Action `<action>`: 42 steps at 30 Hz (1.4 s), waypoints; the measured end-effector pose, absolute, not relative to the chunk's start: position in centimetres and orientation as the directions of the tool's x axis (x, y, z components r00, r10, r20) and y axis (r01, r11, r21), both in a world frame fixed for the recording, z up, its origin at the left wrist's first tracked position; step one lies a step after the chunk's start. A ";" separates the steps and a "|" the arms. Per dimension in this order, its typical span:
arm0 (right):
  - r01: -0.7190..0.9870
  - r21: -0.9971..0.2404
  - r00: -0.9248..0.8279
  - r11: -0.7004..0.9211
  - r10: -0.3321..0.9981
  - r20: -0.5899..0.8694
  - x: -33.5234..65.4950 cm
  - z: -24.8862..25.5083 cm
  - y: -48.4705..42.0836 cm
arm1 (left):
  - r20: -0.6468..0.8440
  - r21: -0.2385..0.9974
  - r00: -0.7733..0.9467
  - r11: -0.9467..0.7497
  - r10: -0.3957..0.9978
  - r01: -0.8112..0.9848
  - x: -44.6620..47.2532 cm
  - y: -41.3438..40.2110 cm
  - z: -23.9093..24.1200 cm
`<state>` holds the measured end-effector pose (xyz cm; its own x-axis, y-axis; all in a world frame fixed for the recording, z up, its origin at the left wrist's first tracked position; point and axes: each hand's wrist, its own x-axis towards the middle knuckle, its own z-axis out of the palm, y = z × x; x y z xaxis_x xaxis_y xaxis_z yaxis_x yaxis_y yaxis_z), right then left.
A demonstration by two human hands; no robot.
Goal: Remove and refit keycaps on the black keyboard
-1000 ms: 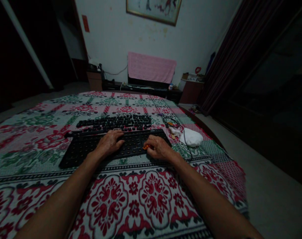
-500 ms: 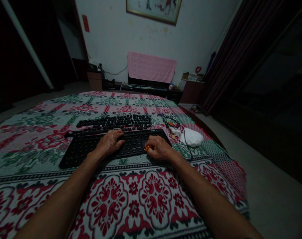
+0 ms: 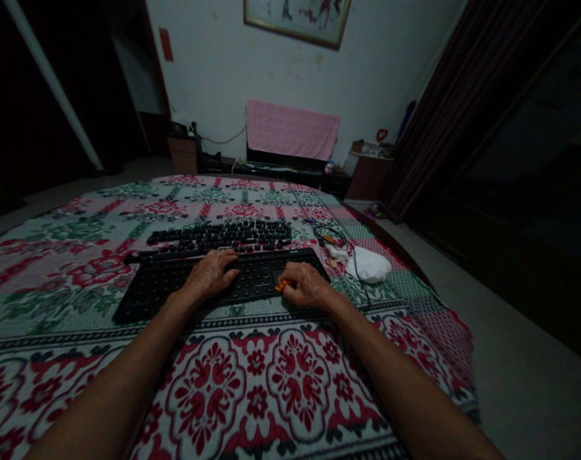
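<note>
Backed by a pale wall [image 3: 280,73], a patterned cloth [image 3: 208,390] is seen in dim light. On it, centrally placed, is laid a black keyboard [image 3: 256,280], oblong and slightly slanted, its face dotted with rows of small, dull brownish studs. Loose black keys [image 3: 261,230] are ranged in rows at twelve o'clock of it; a coiled cable [image 3: 331,235] is found at two, a white bundle [image 3: 371,264] at three. By the left hand [image 3: 211,275] the keyboard is touched, thumb and fingers parted. In the right hand [image 3: 304,284], curled over the keyboard's three-o'clock end, an orange piece [image 3: 283,285] is gripped, its tip pointed towards nine; contact between tip and studs cannot be told.
</note>
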<state>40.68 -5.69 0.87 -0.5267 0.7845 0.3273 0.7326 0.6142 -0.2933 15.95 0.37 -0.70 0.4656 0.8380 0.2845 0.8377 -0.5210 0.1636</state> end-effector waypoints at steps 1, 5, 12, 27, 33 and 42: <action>0.734 -0.303 -0.520 0.608 0.789 0.326 40.7 0.8 -5.6 | 0.287 0.165 0.467 -0.523 0.837 0.836 15.9 0.4 -0.7; 0.690 -0.478 -0.397 0.543 0.836 0.378 41.6 0.8 -5.1 | 0.285 0.170 0.475 -0.532 0.832 0.830 16.0 0.3 -0.6; 0.672 -0.604 -0.202 0.428 0.891 0.407 43.1 1.3 -4.7 | 0.286 0.171 0.467 -0.524 0.837 0.834 16.0 0.3 -0.6; 0.741 -0.343 -0.474 0.577 0.812 0.341 41.8 0.6 -5.1 | 0.305 0.204 0.474 -0.542 0.826 0.815 16.0 0.3 -0.6; 0.689 -0.545 -0.280 0.479 0.868 0.410 43.3 1.3 -4.8 | 0.298 0.186 0.471 -0.535 0.830 0.824 15.9 0.5 -0.9; 0.750 -0.331 -0.450 0.573 0.808 0.380 42.4 0.2 -4.8 | 0.291 0.166 0.476 -0.534 0.830 0.829 15.9 0.4 -0.7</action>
<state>42.44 -4.81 0.16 -0.4496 0.8082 0.3804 0.7501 0.5728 -0.3305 15.92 0.41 -0.65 0.4763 0.8296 0.2912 0.8289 -0.5342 0.1661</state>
